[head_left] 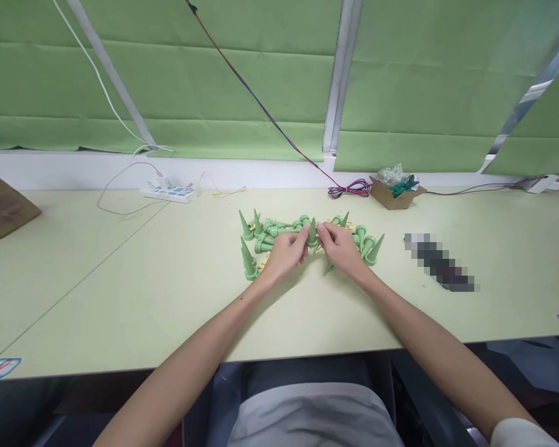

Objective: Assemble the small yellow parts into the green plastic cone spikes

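Note:
My left hand (287, 251) and my right hand (341, 247) meet over a pile of green plastic parts at the middle of the table. Between their fingertips stands a green plastic spike (312, 231), point up, pinched from both sides. Around them lie several more green spikes with ribbed caps, some upright like the pair at the left (248, 259), others lying flat. Small yellow pieces (263, 261) are scattered among them. At the right of the pile another spike (375, 250) leans outward. My hands cover part of the pile.
Behind the pile, a cardboard box (394, 197) holds clear plastic and green material beside coiled red-blue wires (349, 189). A white power strip (170, 193) stands back left; a brown paper bag (4, 208) is at far left. A blurred dark object (440, 264) lies to the right.

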`<act>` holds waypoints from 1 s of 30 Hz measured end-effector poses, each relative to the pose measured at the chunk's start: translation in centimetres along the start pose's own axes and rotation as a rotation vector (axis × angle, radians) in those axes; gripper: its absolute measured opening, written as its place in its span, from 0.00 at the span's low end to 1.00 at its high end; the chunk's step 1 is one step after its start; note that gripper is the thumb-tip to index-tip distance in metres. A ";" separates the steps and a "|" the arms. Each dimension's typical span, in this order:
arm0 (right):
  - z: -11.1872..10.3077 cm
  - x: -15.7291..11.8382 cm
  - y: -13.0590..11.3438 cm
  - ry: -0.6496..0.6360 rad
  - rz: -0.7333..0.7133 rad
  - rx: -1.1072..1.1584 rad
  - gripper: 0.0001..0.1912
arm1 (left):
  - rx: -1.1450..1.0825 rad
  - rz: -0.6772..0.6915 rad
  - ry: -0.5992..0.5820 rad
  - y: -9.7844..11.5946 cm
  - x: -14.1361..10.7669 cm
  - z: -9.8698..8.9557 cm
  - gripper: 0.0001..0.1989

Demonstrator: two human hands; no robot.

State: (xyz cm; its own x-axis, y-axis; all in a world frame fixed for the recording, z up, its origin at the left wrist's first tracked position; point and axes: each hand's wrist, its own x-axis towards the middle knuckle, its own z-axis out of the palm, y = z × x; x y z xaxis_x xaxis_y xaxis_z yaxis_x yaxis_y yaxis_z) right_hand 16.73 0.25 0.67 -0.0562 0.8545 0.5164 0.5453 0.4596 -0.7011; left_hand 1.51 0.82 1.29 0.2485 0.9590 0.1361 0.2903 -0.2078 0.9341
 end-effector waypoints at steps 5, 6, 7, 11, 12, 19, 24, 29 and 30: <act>0.0 0.1 0.1 0.008 -0.014 -0.011 0.22 | -0.007 -0.003 -0.011 -0.2 0.0 0.0 0.31; 0.0 0.1 0.2 0.008 -0.015 -0.012 0.22 | -0.009 -0.002 -0.013 -0.2 0.0 0.0 0.31; 0.0 0.1 0.2 0.008 -0.017 -0.013 0.22 | -0.011 -0.002 -0.015 -0.2 0.0 0.0 0.31; -0.1 0.1 0.1 0.016 -0.020 -0.011 0.22 | -0.014 -0.010 -0.015 -0.2 0.0 0.0 0.31; -0.1 0.1 0.1 0.017 -0.019 -0.009 0.22 | -0.017 -0.013 -0.011 -0.2 -0.1 0.0 0.31; -0.2 0.0 0.0 0.018 -0.022 -0.001 0.22 | -0.004 -0.013 -0.025 0.1 -0.2 0.0 0.31; -0.2 0.1 0.0 0.024 -0.029 -0.014 0.21 | 0.000 -0.003 -0.046 0.2 -0.3 -0.1 0.30; -0.2 0.1 0.0 0.031 -0.025 -0.010 0.21 | 0.004 0.003 -0.057 0.2 -0.2 0.0 0.31; -0.2 0.1 -0.1 0.031 -0.024 -0.008 0.21 | 0.005 0.005 -0.060 0.2 -0.2 0.0 0.31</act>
State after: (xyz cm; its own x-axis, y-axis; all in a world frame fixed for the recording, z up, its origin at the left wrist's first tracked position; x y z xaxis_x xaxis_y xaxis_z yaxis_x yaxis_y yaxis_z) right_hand 16.87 0.23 0.86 -0.0436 0.8355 0.5478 0.5504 0.4777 -0.6847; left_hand 1.47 0.58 1.43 0.3047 0.9448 0.1201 0.2935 -0.2131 0.9319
